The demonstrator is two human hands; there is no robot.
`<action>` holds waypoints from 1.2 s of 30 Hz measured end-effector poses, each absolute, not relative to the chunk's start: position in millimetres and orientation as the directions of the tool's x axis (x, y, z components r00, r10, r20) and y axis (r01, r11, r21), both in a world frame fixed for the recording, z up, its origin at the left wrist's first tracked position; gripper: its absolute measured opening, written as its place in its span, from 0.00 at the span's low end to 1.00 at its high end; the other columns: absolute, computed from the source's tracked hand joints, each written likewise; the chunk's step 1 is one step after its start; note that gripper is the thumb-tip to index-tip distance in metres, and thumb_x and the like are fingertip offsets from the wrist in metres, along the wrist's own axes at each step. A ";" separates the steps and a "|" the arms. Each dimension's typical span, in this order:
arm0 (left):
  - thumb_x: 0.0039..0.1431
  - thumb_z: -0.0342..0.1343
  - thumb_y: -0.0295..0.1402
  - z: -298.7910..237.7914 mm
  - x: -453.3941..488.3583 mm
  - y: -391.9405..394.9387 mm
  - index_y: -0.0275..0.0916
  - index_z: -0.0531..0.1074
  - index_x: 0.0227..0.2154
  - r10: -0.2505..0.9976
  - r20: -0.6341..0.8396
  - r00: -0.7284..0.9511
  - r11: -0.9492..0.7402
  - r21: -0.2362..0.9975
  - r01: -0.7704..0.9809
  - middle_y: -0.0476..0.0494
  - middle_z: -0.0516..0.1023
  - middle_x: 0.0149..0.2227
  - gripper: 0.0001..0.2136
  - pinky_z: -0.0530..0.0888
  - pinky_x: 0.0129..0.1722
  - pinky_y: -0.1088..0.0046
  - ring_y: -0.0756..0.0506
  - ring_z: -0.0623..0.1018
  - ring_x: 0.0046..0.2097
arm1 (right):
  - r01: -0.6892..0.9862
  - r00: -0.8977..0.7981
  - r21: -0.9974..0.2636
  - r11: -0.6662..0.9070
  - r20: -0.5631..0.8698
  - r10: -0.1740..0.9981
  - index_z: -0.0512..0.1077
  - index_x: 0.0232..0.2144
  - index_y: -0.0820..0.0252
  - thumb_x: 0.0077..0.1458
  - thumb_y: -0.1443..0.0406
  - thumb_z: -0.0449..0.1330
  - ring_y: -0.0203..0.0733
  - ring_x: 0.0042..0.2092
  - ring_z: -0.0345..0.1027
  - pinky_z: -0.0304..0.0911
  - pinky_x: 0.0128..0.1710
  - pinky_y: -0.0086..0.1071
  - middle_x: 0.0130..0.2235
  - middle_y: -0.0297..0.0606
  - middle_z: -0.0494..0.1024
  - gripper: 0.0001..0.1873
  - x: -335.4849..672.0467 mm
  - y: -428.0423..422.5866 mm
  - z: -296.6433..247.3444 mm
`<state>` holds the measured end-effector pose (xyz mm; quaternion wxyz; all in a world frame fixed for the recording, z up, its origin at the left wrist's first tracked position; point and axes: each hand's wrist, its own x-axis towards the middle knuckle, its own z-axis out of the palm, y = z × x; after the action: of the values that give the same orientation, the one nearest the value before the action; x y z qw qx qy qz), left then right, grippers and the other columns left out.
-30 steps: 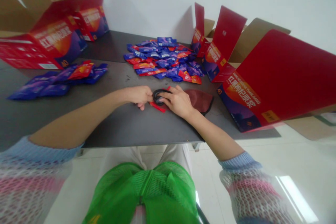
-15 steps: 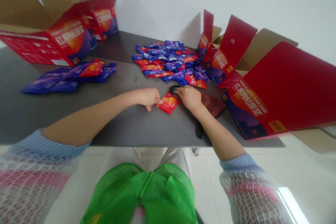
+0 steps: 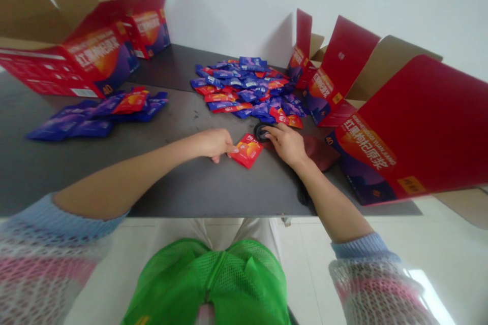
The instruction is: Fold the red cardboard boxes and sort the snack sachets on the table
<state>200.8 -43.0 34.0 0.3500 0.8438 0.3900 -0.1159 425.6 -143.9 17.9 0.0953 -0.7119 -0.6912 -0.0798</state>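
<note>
A red sachet [image 3: 247, 151] with an orange print lies on the grey table. My left hand [image 3: 218, 145] has its fingers closed on the sachet's left edge, the thumb and forefinger pinching it. Just right of the sachet, my right hand [image 3: 285, 143] has its fingers closed on a black ring-shaped thing [image 3: 261, 132], whose exact kind I cannot make out. Beneath and beside my right wrist lies a dark reddish-brown flat piece [image 3: 321, 152], partly hidden by the hand.
Behind the hands is a heap of purple and red sachets [image 3: 247, 86]. A smaller pile [image 3: 91, 116] lies at the left. Open red cartons stand on both sides, a large one [image 3: 396, 147] near the right edge and another [image 3: 87, 63] at left.
My right hand has shifted right with the black ring-shaped thing, off the sachet's upper right corner. More of the sachet's face shows. My left hand has kept its pinch.
</note>
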 end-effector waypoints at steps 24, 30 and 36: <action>0.62 0.53 0.44 24.7 198.4 -37.1 0.38 0.76 0.30 0.581 -0.473 0.663 -0.431 0.512 0.743 0.52 0.67 0.11 0.15 0.59 0.19 0.77 0.51 0.66 0.16 | 0.776 -0.567 -0.404 0.484 -0.112 0.816 0.76 0.52 0.43 0.65 0.67 0.54 0.36 0.45 0.73 0.60 0.40 0.27 0.51 0.33 0.78 0.18 408.1 -167.7 46.7; 0.62 0.52 0.44 23.0 199.0 -34.8 0.38 0.76 0.30 0.562 -0.480 0.674 -0.441 0.516 0.735 0.52 0.66 0.11 0.15 0.59 0.19 0.77 0.50 0.69 0.17 | 0.912 -0.376 -0.168 0.375 0.023 0.926 0.77 0.49 0.47 0.66 0.62 0.52 0.40 0.44 0.71 0.55 0.35 0.29 0.48 0.36 0.77 0.16 413.0 -169.3 43.3; 0.60 0.53 0.46 25.7 197.9 -32.5 0.39 0.73 0.28 0.512 -0.490 0.705 -0.441 0.555 0.706 0.53 0.64 0.10 0.15 0.60 0.19 0.79 0.51 0.68 0.16 | 0.972 -0.185 -0.098 0.214 0.243 0.952 0.76 0.51 0.48 0.67 0.59 0.49 0.42 0.41 0.68 0.55 0.35 0.31 0.45 0.40 0.75 0.19 436.8 -161.3 38.2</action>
<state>197.9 -32.5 25.7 0.3847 0.8394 0.3627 -0.1258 436.8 -161.3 38.2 0.1265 -0.6257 -0.7687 -0.0389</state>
